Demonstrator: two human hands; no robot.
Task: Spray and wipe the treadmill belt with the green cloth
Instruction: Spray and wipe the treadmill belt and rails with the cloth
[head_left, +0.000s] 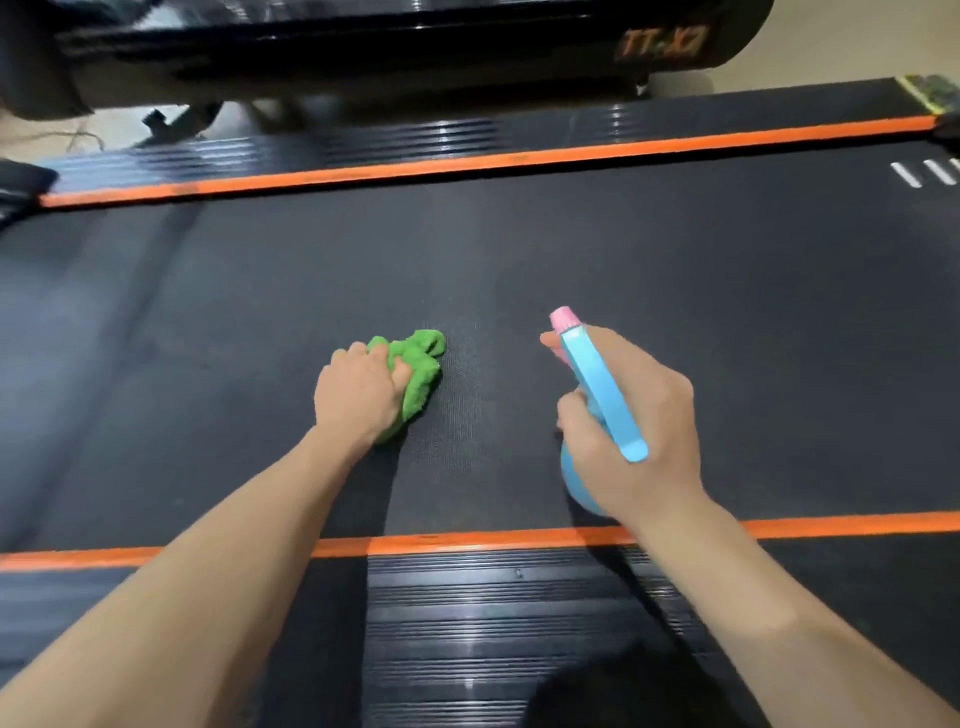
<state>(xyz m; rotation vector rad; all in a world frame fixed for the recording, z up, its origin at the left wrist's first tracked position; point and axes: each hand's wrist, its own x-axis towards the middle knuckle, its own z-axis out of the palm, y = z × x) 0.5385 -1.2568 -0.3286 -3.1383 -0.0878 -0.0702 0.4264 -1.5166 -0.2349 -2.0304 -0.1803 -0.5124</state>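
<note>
My left hand (363, 395) grips the bunched green cloth (418, 371) on the treadmill belt (727, 312), left of the spray bottle (597, 395) held in my right hand (636, 421). Aimed carelessly, spray might hit the orange stripe (467, 543), not the belt.

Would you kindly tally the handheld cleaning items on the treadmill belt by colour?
Green: 1, the green cloth, gripped by the left hand.
Blue with pink nozzle: 1, the spray bottle, held by the right hand.
Total: 2
</note>
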